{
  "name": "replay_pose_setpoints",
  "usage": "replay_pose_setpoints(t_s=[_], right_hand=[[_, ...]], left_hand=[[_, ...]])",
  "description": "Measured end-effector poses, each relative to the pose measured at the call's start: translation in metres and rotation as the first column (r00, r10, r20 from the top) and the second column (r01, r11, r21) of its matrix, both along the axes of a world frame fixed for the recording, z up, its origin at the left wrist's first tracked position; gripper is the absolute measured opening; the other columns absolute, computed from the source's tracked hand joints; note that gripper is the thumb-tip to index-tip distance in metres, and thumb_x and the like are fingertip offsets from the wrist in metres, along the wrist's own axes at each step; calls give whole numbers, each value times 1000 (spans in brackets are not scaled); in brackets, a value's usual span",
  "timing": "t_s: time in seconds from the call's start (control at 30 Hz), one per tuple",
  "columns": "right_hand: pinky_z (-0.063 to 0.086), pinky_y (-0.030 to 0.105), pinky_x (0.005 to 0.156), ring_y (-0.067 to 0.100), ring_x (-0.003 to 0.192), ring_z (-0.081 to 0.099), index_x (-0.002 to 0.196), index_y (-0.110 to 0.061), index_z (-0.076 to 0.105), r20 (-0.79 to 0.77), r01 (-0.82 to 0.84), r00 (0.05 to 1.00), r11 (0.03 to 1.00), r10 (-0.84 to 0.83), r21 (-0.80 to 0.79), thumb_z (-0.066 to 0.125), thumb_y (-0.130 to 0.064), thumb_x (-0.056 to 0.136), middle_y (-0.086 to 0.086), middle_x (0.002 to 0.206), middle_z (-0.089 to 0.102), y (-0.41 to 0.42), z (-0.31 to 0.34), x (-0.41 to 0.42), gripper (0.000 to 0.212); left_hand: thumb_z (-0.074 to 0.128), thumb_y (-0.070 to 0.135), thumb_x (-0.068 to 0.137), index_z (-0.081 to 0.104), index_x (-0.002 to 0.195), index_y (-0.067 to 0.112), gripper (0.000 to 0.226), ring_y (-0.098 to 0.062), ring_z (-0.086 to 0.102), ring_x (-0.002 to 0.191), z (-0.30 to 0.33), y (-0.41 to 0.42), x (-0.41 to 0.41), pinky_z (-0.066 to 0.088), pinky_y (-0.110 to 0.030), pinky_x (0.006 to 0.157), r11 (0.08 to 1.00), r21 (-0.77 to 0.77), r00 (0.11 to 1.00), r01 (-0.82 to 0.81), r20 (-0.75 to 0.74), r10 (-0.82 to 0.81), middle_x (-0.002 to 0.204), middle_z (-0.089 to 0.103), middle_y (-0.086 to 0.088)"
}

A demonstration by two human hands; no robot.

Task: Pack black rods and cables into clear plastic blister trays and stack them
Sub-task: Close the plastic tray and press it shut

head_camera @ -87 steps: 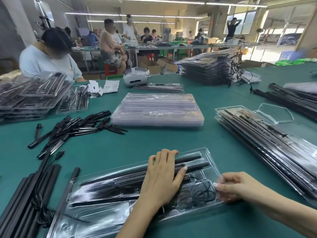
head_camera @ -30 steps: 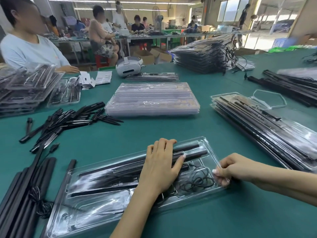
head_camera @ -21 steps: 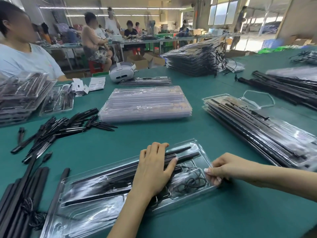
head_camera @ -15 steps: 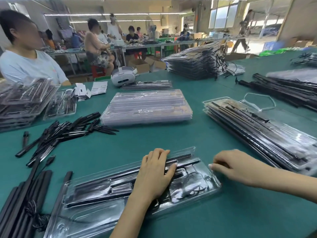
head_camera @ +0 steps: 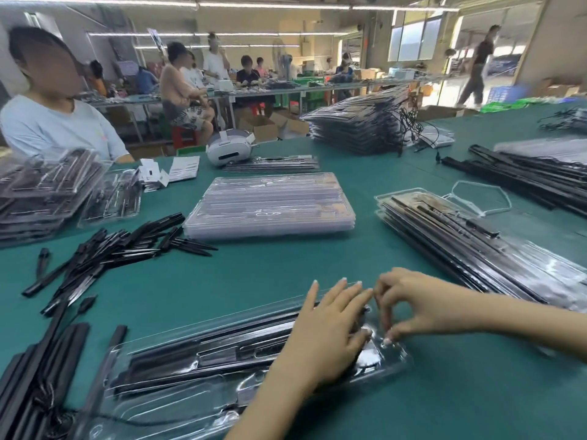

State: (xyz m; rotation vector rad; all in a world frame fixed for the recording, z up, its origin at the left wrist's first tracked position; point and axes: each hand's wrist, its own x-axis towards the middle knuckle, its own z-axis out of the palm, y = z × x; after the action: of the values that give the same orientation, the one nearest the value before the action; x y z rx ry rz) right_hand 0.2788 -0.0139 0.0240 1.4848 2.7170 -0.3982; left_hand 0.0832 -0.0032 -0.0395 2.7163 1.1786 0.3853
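A clear blister tray (head_camera: 178, 373) lies on the green table (head_camera: 476, 392) in front of me, filled with black rods (head_camera: 222, 341) and a coiled cable under my hands. My left hand (head_camera: 330, 331) lies flat on the tray's right half, fingers spread, pressing the lid down. At the tray's right end my right hand (head_camera: 409, 306) has its fingers curled and its fingertips pinch the plastic edge. A stack of filled trays (head_camera: 470, 246) sits to the right. Empty clear trays (head_camera: 270, 204) are piled in the middle.
Loose short black rods (head_camera: 104, 249) are scattered at left. Long rods with cable (head_camera: 35, 376) lie at the near left corner. More filled stacks (head_camera: 41, 192) stand at far left and far centre (head_camera: 359, 125). A person (head_camera: 54, 122) sits across the table.
The tray's lid has come down over the rods. My left hand slid toward the tray's right end. My right hand shifted from the outer edge onto the right end, fingertips pinching it.
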Motion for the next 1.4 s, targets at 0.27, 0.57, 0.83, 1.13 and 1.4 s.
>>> replay_pose_setpoints(t_s=[0.27,0.57,0.83,1.13,1.4], right_hand=[[33,33,76,16,105,45,87,-24,43,465,-43,883,997,64,-57,80,-68,51,-9,96,48,50,9,-35,67],[32,45,96,18,126,21,144,-26,12,529,-18,847,996,59,-82,84,-64,47,-6,139,18,54,10,-43,127],[34,49,97,19,126,26,144,-27,14,541,0,834,981,108,-196,85,-59,51,-6,143,17,61,11,-46,121],[-1,78,102,16,143,-25,138,-42,-36,480,-42,873,995,83,-96,87,-46,56,-12,153,-27,64,-3,-50,148],[0,74,104,14,141,-28,117,-65,-41,386,15,922,994,28,-109,89,-44,49,-14,151,-27,61,-7,-48,148]], left_hand=[[33,45,98,6,152,15,67,-5,-2,146,-10,-3,-1,-16,-32,117,996,-72,991,-54,115,62,159,13,3],[81,51,63,27,101,21,72,-13,27,94,5,11,3,27,-21,84,955,-273,949,-120,252,191,103,23,7],[82,54,61,37,113,16,78,-14,30,104,4,14,4,28,-23,94,941,-319,960,-115,207,188,109,25,6],[67,71,65,8,150,13,119,-27,7,140,13,9,32,-8,-49,117,889,-371,957,-269,-1,289,149,16,-7],[76,62,63,-7,151,29,125,-24,-11,144,19,23,38,-15,-58,110,845,-480,971,-235,-72,229,156,-1,-5]])
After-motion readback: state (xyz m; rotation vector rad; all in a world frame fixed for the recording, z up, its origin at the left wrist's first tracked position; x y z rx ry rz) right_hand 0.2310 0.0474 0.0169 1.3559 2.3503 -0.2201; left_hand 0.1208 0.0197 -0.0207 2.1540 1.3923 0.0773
